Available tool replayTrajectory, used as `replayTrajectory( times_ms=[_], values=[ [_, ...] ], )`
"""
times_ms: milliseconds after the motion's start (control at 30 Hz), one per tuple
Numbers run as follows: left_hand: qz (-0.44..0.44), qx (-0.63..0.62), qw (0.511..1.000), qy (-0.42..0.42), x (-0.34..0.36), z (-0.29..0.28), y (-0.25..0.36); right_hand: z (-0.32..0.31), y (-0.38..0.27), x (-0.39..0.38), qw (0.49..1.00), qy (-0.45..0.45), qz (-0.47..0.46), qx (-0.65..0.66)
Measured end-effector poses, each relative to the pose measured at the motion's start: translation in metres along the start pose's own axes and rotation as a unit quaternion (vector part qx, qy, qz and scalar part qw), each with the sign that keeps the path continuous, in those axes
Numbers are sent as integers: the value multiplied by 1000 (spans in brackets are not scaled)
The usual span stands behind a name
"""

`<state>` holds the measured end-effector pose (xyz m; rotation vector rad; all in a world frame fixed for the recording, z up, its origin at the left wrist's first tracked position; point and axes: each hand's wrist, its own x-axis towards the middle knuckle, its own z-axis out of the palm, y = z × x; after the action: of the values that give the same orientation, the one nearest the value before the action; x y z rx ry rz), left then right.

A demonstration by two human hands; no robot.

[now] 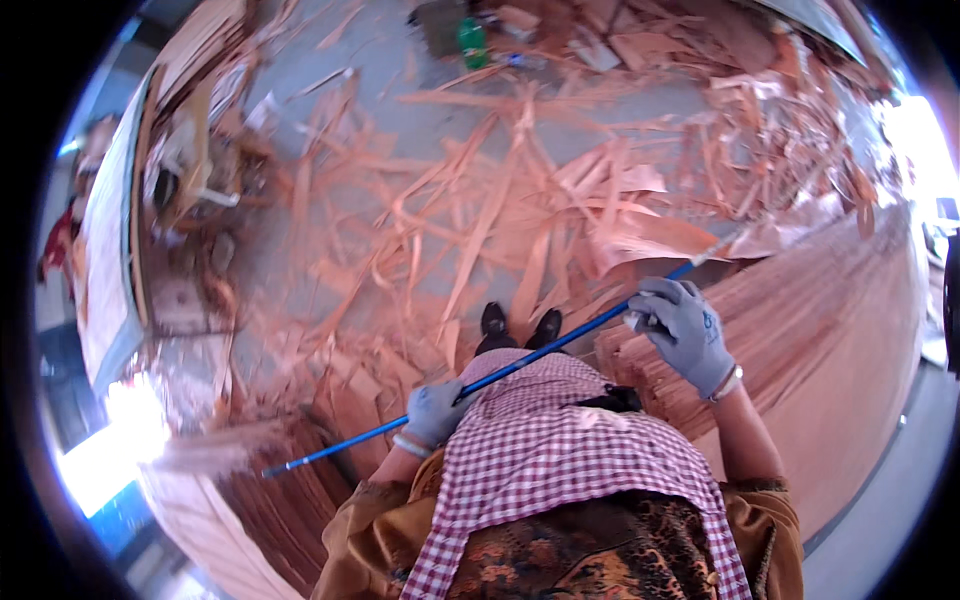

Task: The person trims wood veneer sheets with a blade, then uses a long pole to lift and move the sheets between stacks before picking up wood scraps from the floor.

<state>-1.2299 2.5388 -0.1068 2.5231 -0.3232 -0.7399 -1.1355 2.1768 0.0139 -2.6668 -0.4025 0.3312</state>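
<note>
A long, thin blue pole (540,353) slants across in front of my body, from low on the left to higher on the right. Its right end looks pale, and its left end tapers. My left hand (432,412), in a grey glove, is closed on it left of my waist. Further up, my right hand (688,335), gloved alike, has its fingers curled at the pole; a small whitish bit by its fingertips is too blurred to name. A checked apron (570,440) covers my front.
Thin strips of reddish wood veneer (490,210) litter the floor around my shoes (520,322). A tall veneer stack (800,320) stands at my right, another stack (285,490) at my left. Tangled scraps (780,140) pile up at the far right. A green bottle (471,42) lies far ahead.
</note>
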Motion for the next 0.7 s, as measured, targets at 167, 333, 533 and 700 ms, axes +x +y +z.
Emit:
replayTrajectory(
  times_ms=[167, 333, 533, 700],
  values=[
    [-1, -38, 999, 8, -22, 11, -1, 34, -7, 18, 962, -131, -164, -177],
    [-36, -75, 997, -11, -38, -6, -12, 29, -9, 27, 915, -287, -191, -207],
    [48, -60, 990, 118, -15, 9, -45, 26, -65, 61, 897, -371, -200, -129],
    [29, -31, 967, 250, 26, 15, -6, 107, -61, 75, 887, -420, -188, -27]
  ],
)
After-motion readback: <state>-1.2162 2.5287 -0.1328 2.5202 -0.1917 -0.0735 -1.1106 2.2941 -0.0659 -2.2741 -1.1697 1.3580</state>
